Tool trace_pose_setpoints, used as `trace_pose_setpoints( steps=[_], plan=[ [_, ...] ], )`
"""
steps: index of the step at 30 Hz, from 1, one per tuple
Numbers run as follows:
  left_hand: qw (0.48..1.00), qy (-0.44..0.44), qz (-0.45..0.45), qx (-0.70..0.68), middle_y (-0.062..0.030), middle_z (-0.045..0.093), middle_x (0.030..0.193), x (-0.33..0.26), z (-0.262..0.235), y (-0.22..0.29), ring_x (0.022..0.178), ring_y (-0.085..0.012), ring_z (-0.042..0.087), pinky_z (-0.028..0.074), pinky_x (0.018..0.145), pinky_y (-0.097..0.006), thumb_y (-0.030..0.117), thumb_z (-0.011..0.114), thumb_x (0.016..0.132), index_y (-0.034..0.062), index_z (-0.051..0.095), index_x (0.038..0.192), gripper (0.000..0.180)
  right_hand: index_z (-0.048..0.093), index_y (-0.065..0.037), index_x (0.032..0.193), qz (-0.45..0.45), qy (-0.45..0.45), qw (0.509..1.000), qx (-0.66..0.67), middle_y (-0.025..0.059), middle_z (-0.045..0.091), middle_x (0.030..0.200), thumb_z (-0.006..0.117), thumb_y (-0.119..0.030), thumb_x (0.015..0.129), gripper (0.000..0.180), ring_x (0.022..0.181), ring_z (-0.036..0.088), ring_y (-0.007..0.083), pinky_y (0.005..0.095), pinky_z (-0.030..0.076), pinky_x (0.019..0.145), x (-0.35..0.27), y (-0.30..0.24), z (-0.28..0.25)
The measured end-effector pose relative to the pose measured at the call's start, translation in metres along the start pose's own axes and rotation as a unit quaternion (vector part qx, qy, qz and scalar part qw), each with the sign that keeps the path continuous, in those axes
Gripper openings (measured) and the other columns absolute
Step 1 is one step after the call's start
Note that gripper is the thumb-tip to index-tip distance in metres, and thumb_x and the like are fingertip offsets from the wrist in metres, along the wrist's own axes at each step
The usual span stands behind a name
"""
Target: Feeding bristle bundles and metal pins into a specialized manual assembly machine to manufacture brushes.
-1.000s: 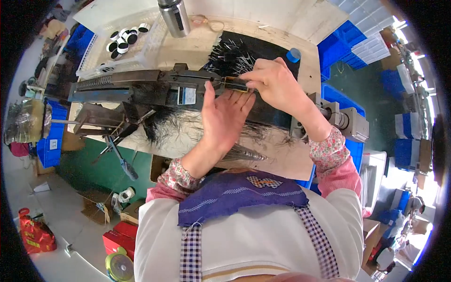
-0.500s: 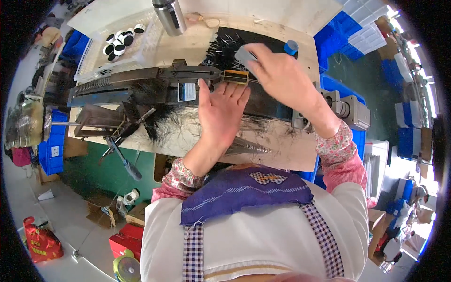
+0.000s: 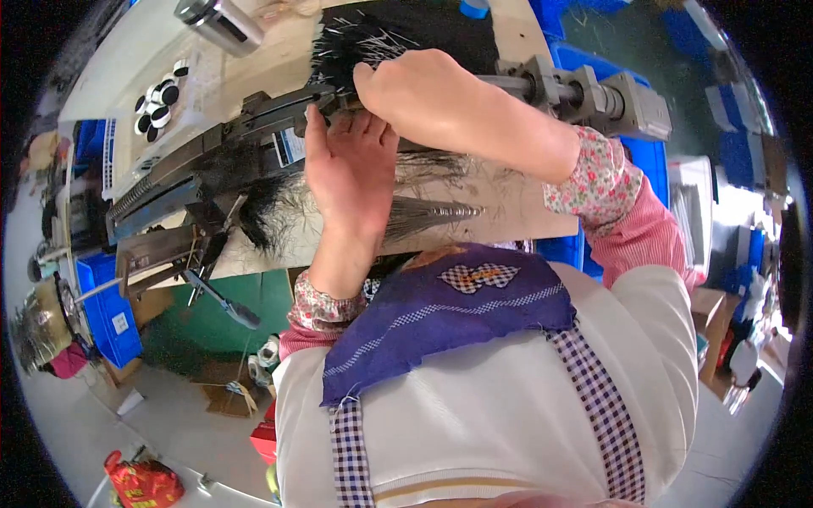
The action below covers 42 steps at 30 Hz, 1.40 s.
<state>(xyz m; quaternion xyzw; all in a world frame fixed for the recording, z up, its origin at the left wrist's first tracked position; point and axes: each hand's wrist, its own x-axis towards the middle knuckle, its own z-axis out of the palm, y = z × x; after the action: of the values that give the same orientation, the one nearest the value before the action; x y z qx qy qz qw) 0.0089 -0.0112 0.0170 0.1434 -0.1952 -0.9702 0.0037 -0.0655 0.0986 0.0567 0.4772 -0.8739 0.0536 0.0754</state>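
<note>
My left hand (image 3: pixel 351 169) is palm up with its thumb apart, its fingertips at the front edge of a long dark metal fixture (image 3: pixel 195 161). Just beyond those fingertips, my right hand (image 3: pixel 423 89) curls over the fixture's right end with its fingers bent inward; what it grips is hidden behind them. Farther off, black bristles with pale stems (image 3: pixel 360 38) lie on a black mat (image 3: pixel 445 25). A fanned bundle of dark strands (image 3: pixel 423 213) rests on the wooden bench below my right forearm, and loose black strands are scattered around it.
A white basket (image 3: pixel 190 102) with several black-and-white round caps stands at the back left. Beside it is a steel flask (image 3: pixel 218 25). A grey motor unit (image 3: pixel 622 106) is at the right end of the bench, a blue cap (image 3: pixel 474 8) at the back. Blue crates flank the bench.
My right hand has come down and left from above the mat to the fixture end. The grey block it held is out of sight now. The whole view has tilted and shifted.
</note>
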Motion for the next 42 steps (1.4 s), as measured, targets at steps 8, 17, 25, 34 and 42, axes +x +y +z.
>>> trace_pose_setpoints(
  steps=[8, 17, 25, 34, 42],
  plan=[
    [0.997, 0.019, 0.070, 0.007, -0.0030, 0.055, 0.115, -0.005, -0.029, -0.048, 0.106, -0.0132, 0.051, 0.038, 0.099, -0.030, 0.032, 0.053, 0.096, 0.0099, 0.051, 0.111, 0.027, 0.044, -0.003, 0.114, 0.119, -0.095, 0.969, 0.194, 0.0243, 0.061, 0.087, 0.052, -0.011, 0.082, 0.034, 0.083, 0.060, 0.0439, 0.0528, 0.048, 0.070, -0.123, -0.005, 0.058],
    [0.888, -0.134, 0.153, 0.412, -0.0173, 0.053, 0.131, -0.088, -0.063, 0.007, 0.119, -0.0268, 0.052, 0.036, 0.105, -0.038, 0.032, 0.034, 0.099, -0.0053, 0.044, 0.134, 0.051, 0.054, -0.005, 0.096, 0.177, -0.148, 0.970, 0.069, 0.0212, 0.064, 0.091, 0.050, -0.014, 0.086, 0.014, 0.081, 0.062, 0.0403, 0.0497, 0.049, 0.070, -0.146, 0.011, 0.136],
    [0.335, 0.405, 0.658, 0.539, -0.0240, -0.001, 0.153, -0.043, -0.172, 0.130, 0.141, -0.0383, 0.009, 0.012, 0.114, -0.048, 0.028, 0.035, 0.098, -0.0110, 0.010, 0.143, 0.065, 0.051, -0.002, 0.101, 0.128, -0.135, 0.968, 0.167, 0.0214, 0.060, 0.094, 0.061, -0.016, 0.080, 0.027, 0.085, 0.061, 0.0388, 0.0467, 0.049, 0.071, -0.141, -0.004, 0.084],
    [0.311, 0.395, 0.694, 0.515, -0.0315, 0.006, 0.147, -0.029, -0.179, 0.146, 0.139, -0.0442, 0.011, 0.011, 0.113, -0.053, 0.033, 0.047, 0.093, -0.0104, 0.003, 0.141, 0.078, 0.055, -0.001, 0.091, 0.243, 0.108, 0.909, 0.321, 0.0058, 0.054, 0.079, 0.064, -0.005, 0.084, 0.012, 0.069, 0.051, 0.0127, 0.0268, 0.043, 0.063, -0.154, -0.007, 0.027],
    [0.008, 0.512, 0.366, 0.777, -0.0209, 0.014, 0.152, -0.153, -0.219, 0.123, 0.141, -0.0390, 0.016, 0.012, 0.110, -0.062, 0.027, 0.067, 0.081, 0.0260, 0.027, 0.146, 0.077, 0.053, -0.003, 0.093, 0.231, 0.256, 0.731, 0.589, -0.0006, 0.048, 0.074, 0.051, -0.003, 0.092, 0.002, 0.059, 0.039, 0.0040, 0.0187, 0.028, 0.051, -0.122, 0.028, -0.014]
  ],
)
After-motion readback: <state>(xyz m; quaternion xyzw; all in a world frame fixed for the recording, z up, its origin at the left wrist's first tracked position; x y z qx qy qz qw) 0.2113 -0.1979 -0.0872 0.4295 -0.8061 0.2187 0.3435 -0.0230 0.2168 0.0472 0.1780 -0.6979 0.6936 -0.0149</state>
